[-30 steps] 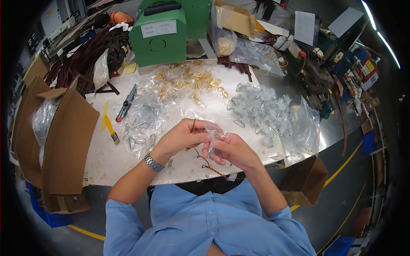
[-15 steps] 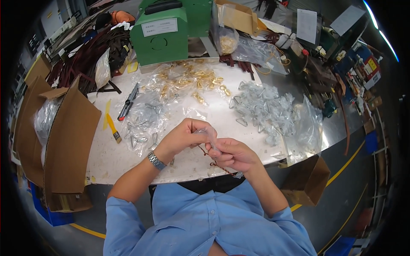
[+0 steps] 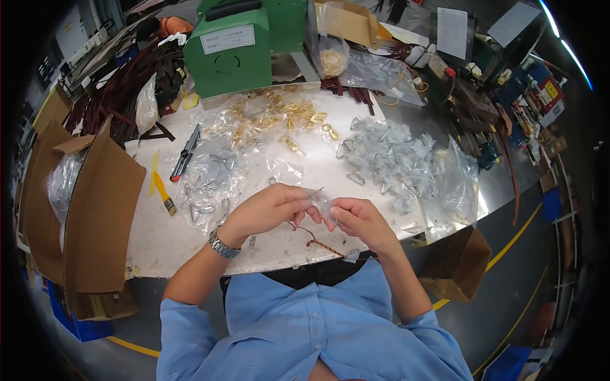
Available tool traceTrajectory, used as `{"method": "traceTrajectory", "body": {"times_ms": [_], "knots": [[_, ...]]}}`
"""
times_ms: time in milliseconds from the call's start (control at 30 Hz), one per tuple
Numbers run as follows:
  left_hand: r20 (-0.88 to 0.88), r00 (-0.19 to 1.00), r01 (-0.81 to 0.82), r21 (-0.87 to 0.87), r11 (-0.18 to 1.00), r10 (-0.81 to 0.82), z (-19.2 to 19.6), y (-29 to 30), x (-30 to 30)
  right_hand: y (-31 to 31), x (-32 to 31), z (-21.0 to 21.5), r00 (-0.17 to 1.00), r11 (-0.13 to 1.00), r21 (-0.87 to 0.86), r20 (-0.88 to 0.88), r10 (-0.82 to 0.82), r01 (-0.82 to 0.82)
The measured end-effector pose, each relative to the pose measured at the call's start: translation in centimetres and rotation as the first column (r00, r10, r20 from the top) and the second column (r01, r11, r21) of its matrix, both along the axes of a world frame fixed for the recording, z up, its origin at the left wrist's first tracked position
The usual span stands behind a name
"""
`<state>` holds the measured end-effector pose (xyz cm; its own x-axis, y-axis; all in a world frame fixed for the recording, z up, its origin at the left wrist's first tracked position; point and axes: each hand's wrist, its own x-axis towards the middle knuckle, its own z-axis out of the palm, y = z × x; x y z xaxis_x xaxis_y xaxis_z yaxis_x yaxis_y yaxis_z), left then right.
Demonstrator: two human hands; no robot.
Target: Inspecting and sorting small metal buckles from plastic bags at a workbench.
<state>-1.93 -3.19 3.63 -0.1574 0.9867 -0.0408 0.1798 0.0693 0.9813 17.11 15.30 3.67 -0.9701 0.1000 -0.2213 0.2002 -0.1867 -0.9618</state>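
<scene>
A small clear plastic bag [image 3: 323, 204] is stretched between my hands above the front of the table. My left hand [image 3: 276, 206], with a metal watch on its wrist, pinches the bag's left side. A thin dark tip [image 3: 320, 189] sticks up by its fingers; what it belongs to is hidden. The bag's right side is gripped by my right hand [image 3: 363, 221], thumb against fingers. Whatever the bag contains cannot be made out. Below the hands lies a thin reddish-brown twisted cord [image 3: 327, 249] with a small pale tag [image 3: 352, 256] at its end.
Bagged silver triangular rings [image 3: 391, 152] are heaped right, gold clasps [image 3: 289, 117] at the back, silver hooks [image 3: 206, 181] left. A utility knife [image 3: 185, 154] and yellow brush [image 3: 163, 190] lie beside a cardboard box [image 3: 101, 216]. A green machine [image 3: 229, 60] stands behind.
My right hand has shifted right and slightly up. The hands are a little farther apart, and more of the bag shows between them. More of the cord is visible on the table.
</scene>
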Motion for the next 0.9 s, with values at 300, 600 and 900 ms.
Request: {"method": "traceTrajectory", "body": {"times_ms": [300, 600, 900], "knots": [[0.409, 0.902, 0.17, -0.048, 0.984, -0.136, -1.0, -0.1, 0.4, -2.2, -0.9, -1.7, 0.978, 0.853, 0.485, -0.169, -0.123, 0.191], [0.156, 0.972, -0.172, -0.023, 0.985, 0.173, -1.9, 1.4, 2.3, -3.6, -1.3, -1.2, 0.952, 0.879, 0.365, -0.137, -0.274, 0.306], [0.061, 0.952, -0.301, -0.012, 0.954, 0.301, -0.7, 0.6, 0.0, 4.9, -1.8, 4.3, 0.902, 0.437, 0.793, -0.328, -0.281, 0.424]]}}
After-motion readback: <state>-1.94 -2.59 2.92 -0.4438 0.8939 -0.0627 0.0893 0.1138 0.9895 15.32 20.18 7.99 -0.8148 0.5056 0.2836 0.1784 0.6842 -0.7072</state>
